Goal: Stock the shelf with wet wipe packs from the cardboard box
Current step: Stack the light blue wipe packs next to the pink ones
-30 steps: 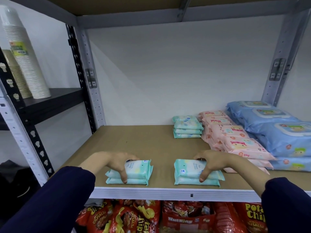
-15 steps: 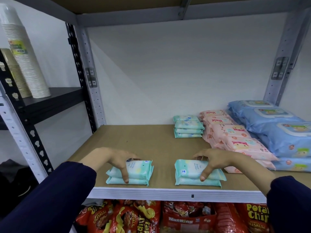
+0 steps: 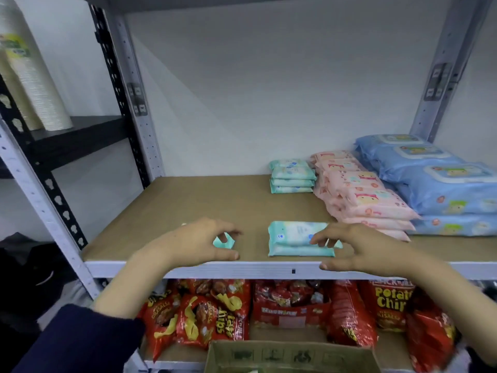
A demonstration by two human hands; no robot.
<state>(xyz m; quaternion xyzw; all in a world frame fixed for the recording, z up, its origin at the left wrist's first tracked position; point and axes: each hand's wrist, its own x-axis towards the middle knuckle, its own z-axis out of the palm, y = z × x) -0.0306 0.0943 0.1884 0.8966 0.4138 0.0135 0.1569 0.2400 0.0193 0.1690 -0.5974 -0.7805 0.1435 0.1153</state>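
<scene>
**Both hands at the front edge of the shelf, teal wipe packs under them**

The left hand (image 3: 197, 243) hovers low over the front edge of the shelf (image 3: 188, 205), left of its middle. Its fingers (image 3: 226, 229) are loosely curved, with an open gap between them and the thumb. A corner of a teal pack (image 3: 224, 241) shows through that gap. The hand hides the rest of the pack, and I cannot tell whether any fingertip touches it.

The right hand (image 3: 360, 249) is at the front edge too, right of the middle. Its fingers (image 3: 320, 239) are spread, and the tips lie on the right end of the front teal stack (image 3: 294, 238), two packs lying flat one on the other. The thumb hangs apart from them, down over the grey front rail (image 3: 255, 270).

Toward the shelf's back edge stands the back teal stack (image 3: 291, 176), four packs high, just beside the pink packs (image 3: 360, 195). These run in an overlapping row from back to front. The larger blue packs (image 3: 435, 184) fill the right end of the shelf, touching the pink ones.

The open top of the cardboard box (image 3: 293, 356) shows at the bottom of the view, in front of the lower level, which is packed with red chip bags (image 3: 215, 313). At far left, tall sleeves of paper cups (image 3: 35, 84) stand on a black shelf (image 3: 80, 130).
</scene>
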